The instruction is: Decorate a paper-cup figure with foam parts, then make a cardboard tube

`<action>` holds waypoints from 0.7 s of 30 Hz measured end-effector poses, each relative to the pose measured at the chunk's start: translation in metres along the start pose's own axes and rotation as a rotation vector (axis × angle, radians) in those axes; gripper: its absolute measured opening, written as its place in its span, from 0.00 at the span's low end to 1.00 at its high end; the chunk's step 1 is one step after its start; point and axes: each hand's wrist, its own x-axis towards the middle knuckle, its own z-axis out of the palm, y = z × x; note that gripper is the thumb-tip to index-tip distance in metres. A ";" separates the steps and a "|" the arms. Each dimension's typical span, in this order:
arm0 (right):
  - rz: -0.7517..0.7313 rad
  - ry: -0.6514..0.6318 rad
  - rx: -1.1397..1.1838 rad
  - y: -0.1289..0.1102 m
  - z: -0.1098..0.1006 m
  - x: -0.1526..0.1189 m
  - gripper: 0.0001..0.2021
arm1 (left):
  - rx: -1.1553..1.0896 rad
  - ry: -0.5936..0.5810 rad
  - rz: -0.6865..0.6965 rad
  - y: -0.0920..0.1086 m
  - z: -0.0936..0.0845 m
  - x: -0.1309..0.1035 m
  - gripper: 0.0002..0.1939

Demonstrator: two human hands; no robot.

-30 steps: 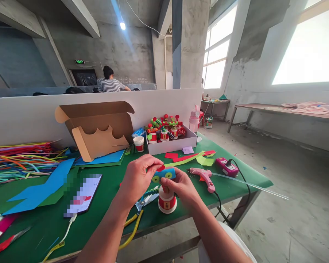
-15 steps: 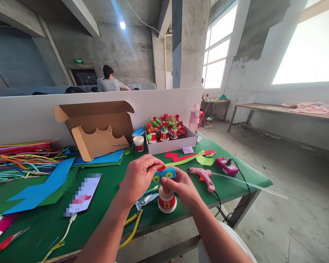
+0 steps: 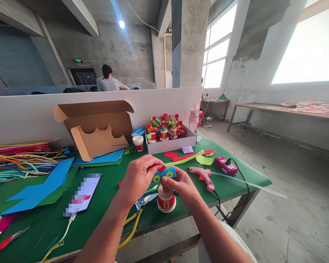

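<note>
My left hand pinches a small red piece against the top of a blue strip with two yellow-green rings. The strip's right end is between the fingers and thumb of my right hand. Just below stands an upside-down red and white paper cup near the table's front edge, with dark green springy strips at its sides and a red piece on top. Scissors with yellow handles lie left of the cup, partly behind my left forearm.
A pink glue gun and magenta power block lie right on the green table. Behind are a white box of cup figures, stacked cups and an open carton. A phone lies left.
</note>
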 end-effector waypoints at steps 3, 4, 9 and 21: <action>-0.002 0.003 0.004 0.000 0.000 0.000 0.20 | 0.001 -0.006 -0.006 0.001 0.000 0.000 0.09; -0.001 0.006 0.003 0.000 0.000 0.000 0.20 | 0.002 -0.010 -0.009 0.002 0.000 0.000 0.09; -0.008 0.003 -0.012 0.000 -0.001 0.000 0.20 | 0.005 -0.018 -0.015 0.003 0.000 0.000 0.09; -0.022 0.004 -0.044 -0.005 0.002 -0.004 0.19 | 0.009 -0.036 -0.053 0.003 0.001 -0.001 0.09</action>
